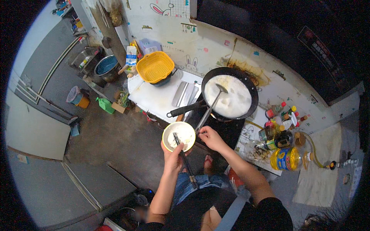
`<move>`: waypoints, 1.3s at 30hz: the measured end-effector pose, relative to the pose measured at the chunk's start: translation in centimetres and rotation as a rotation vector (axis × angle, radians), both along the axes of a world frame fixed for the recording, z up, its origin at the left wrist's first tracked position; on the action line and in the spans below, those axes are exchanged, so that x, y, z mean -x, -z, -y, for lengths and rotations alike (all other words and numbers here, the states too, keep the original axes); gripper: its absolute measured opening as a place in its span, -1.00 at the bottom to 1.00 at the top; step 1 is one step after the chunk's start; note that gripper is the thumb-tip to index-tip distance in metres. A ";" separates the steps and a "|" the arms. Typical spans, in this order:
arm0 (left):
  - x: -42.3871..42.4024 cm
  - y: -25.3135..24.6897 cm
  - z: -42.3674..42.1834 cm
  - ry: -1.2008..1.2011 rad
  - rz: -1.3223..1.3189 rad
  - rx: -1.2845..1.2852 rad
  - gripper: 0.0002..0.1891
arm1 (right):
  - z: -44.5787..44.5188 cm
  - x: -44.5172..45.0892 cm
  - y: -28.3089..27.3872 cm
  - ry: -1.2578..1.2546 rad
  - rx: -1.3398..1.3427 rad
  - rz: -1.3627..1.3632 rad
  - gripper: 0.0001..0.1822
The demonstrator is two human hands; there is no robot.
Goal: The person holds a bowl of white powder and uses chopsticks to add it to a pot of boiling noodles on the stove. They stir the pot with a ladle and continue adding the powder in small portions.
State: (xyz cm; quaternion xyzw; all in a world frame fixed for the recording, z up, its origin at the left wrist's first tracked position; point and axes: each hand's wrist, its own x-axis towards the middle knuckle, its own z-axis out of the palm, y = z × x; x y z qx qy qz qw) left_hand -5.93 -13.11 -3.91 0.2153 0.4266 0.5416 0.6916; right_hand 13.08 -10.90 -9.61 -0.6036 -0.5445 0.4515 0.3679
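My left hand (173,157) holds a small bowl (169,141) with a yellow rim and white inside. Bits of pale residue cling to its inner wall. Under the thumb of the same hand is a pair of dark chopsticks (187,166), their tips in the bowl and their rear ends towards my body. The fingers of my right hand (212,139) are curled at the handle end of a metal ladle (211,108). Its head rests in white, frothy liquid (237,98) inside a black wok (254,95). The wok sits on a stove, with a flame glimpsed beneath, and its handle (185,109) points left.
Left of the wok, a cleaver (182,93) lies on the white counter (150,96) near a yellow basket (156,66). Sauce bottles (274,111) and an oil jug (284,158) crowd the right side. A green jug (105,105) and a bin (79,98) stand on the floor.
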 end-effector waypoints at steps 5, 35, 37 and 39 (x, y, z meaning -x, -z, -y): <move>1.6 0.5 1.2 -0.031 -0.021 0.008 -0.27 | -1.8 2.1 -0.5 -0.021 -0.052 -0.003 -0.66; -0.2 6.5 4.2 0.068 0.036 0.106 -0.11 | 1.4 -2.7 8.3 0.146 -0.057 0.768 -0.55; -0.3 6.4 4.2 0.067 0.025 0.095 -0.11 | 1.4 -2.7 8.3 0.146 -0.063 0.770 -0.56; -0.4 6.3 4.2 0.068 0.020 0.090 -0.11 | 1.3 -2.7 8.5 0.148 -0.069 0.778 -0.57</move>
